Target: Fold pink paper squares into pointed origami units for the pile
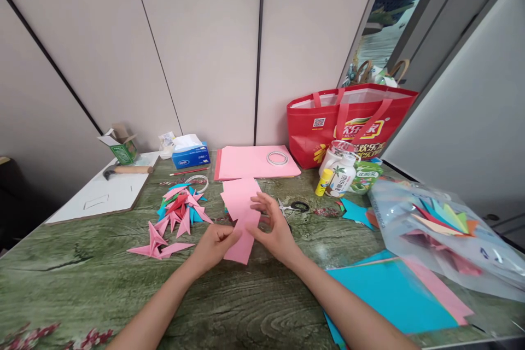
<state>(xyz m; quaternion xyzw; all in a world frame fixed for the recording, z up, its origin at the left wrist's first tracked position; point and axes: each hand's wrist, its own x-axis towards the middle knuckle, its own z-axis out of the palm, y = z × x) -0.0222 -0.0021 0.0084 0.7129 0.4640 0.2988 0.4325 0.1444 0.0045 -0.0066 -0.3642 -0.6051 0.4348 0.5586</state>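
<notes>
A pink sheet of paper (241, 213) lies partly folded on the green table (98, 279) in front of me. My left hand (214, 246) pinches its lower left edge with closed fingers. My right hand (275, 225) holds the right edge, its fingers curled over the paper. Left of my hands sits a pile of folded paper shapes (180, 210) in pink, red and blue, with a pink folded piece (158, 246) lying nearest me.
A pink paper stack (250, 163) carries a tape ring (277, 157). Scissors (294, 208), a glue stick (323, 182), bottles (342, 172) and a red bag (348, 123) stand to the right. Blue and pink sheets (394, 292), a plastic bag of coloured paper (443, 229), a tissue box (191, 154), a white board (104, 191).
</notes>
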